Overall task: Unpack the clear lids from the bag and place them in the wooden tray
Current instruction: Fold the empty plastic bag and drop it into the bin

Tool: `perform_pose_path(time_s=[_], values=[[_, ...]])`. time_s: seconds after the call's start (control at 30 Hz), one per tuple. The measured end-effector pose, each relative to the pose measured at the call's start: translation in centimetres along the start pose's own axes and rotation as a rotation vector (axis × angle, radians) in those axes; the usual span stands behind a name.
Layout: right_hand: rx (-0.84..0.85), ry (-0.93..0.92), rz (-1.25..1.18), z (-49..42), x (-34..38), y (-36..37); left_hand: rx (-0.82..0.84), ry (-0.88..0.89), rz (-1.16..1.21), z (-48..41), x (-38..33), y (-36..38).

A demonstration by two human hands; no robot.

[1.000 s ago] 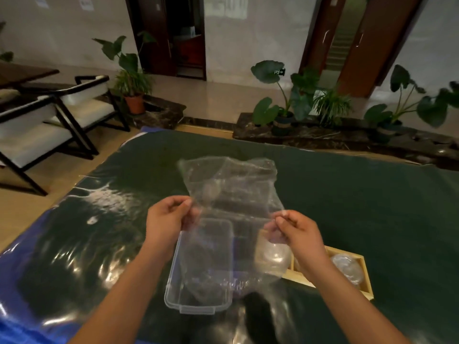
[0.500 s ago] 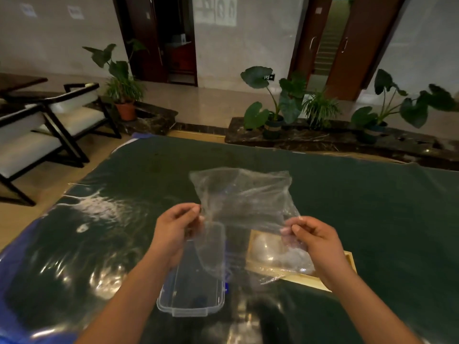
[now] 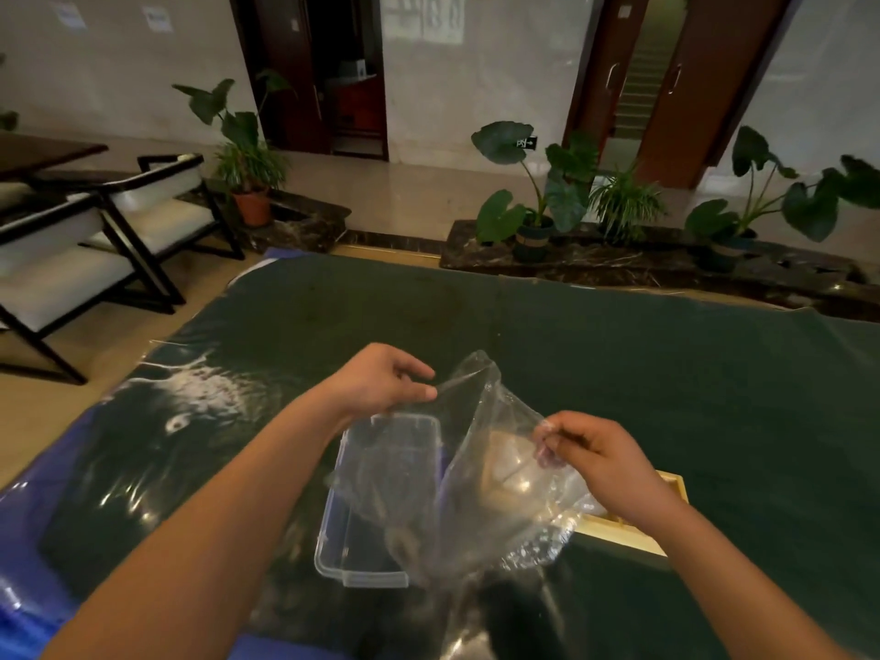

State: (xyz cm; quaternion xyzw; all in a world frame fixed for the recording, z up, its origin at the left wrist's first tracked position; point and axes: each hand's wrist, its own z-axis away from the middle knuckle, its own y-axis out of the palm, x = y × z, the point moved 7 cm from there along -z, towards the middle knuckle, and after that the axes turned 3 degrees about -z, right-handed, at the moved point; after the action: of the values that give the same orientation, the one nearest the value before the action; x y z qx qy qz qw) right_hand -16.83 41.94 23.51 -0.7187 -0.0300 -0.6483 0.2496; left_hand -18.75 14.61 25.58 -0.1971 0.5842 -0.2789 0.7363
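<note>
Behind the bag [image 3: 481, 469] (held up), wooden tray [image 3: 666, 488] mostly hidden.

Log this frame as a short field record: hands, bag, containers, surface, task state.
left hand: pinches one edge of the clear plastic bag, held above the table
right hand: pinches the opposite edge, pulling the bag open
bag contents: cannot tell; film is crumpled and see-through
clear plastic bin: on the table under the bag, looks empty
wooden tray: right of the bin, mostly hidden by the bag and right arm
surface: dark green cover over the table
task state: bag in hand; lids in the tray cannot be confirmed
</note>
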Motion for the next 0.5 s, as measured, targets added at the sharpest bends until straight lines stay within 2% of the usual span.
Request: perform_pose_path(time_s=[0.13,0.27,0.3,0.43,0.5], values=[[0.021,0.005,-0.031,0.2,0.2,0.0,-0.021,0.062,0.147,0.3,0.8,0.5],[0.167,0.007,0.03,-0.3,1.1,1.6,0.117,0.152,0.181,0.2,-1.1,2.3],[0.166,0.011,0.041,-0.4,1.2,1.6,0.058,0.16,0.194,-0.1,-1.4,2.1],[0.069,0.057,0.046,-0.6,1.0,1.0,-0.439,0.227,0.31,0.6,-2.1,-0.9],[0.031,0.071,-0.006,-0.6,1.0,1.1,-0.454,0.331,0.248,1.4,-3.2,-1.2]])
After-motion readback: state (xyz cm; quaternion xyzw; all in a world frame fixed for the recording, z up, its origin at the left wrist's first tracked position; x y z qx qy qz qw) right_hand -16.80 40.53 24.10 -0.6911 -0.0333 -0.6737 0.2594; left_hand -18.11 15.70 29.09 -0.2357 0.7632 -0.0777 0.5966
